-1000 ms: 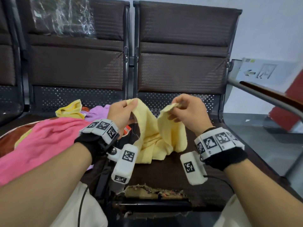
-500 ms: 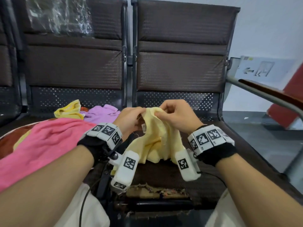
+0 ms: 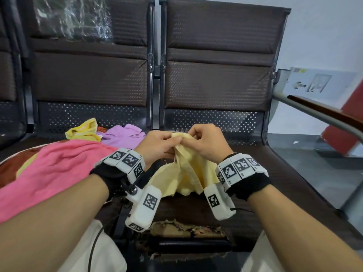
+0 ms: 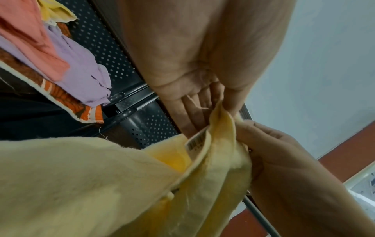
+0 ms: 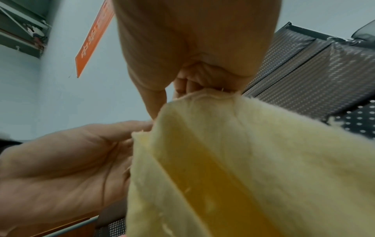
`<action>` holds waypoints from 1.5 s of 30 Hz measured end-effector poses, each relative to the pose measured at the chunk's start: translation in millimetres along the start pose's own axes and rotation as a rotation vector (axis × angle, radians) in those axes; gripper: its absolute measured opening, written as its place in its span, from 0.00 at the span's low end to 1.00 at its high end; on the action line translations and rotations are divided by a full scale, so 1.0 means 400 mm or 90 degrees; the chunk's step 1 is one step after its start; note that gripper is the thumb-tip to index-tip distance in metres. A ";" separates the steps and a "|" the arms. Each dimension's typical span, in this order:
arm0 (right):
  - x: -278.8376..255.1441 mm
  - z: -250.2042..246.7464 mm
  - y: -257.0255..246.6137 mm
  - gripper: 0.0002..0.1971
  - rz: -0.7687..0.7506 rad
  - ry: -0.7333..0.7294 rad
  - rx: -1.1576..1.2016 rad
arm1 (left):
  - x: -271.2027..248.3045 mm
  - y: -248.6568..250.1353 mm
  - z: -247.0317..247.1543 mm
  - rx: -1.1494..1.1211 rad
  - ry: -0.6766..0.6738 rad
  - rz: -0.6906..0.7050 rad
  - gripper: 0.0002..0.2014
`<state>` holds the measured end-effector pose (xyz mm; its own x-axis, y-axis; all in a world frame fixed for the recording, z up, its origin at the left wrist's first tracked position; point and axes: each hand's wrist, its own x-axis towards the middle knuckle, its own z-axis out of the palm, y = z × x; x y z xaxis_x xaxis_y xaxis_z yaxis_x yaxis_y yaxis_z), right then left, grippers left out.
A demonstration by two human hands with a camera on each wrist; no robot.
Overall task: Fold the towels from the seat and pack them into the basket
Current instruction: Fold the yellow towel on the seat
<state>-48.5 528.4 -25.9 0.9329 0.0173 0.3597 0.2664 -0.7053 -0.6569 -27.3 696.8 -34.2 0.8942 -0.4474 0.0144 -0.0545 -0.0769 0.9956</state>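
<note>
A pale yellow towel hangs over the dark seat, gathered at its top edge. My left hand and my right hand meet there, and both pinch the towel's top between thumb and fingers. In the left wrist view the yellow towel shows a barcode label beside my left hand's fingers. The right wrist view shows the yellow towel pinched under my right hand's fingers. On the left seat lie a pink towel, a purple towel and another yellow towel. No basket is in view.
A patterned brown and orange cloth lies under the towel pile. The seat's front edge is torn, with foam showing. A metal armrest with a wooden top bounds the right side. Seat backs rise behind.
My hands, held apart with two corners of the yellow towel, have come together, so the corners now meet. The towel hangs doubled and a little lower.
</note>
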 end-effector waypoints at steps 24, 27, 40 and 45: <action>-0.154 -0.142 0.077 0.24 0.063 -0.397 -0.344 | -0.129 0.066 -0.168 0.063 0.486 -0.070 0.18; -0.163 -0.166 0.070 0.09 0.032 -0.265 -0.326 | -0.138 0.057 -0.168 0.114 0.482 -0.074 0.15; -0.155 -0.156 0.108 0.08 0.002 -0.042 -0.304 | -0.133 0.026 -0.166 0.305 0.451 -0.041 0.23; -0.113 -0.145 0.131 0.09 0.106 0.083 -0.101 | -0.103 0.011 -0.181 0.312 0.473 -0.022 0.15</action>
<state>-90.9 449.6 -38.4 0.9189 -0.1924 0.3444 0.0612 -0.7929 -0.6062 -32.1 779.3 -23.8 0.9470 0.2422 0.2112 -0.0540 -0.5279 0.8476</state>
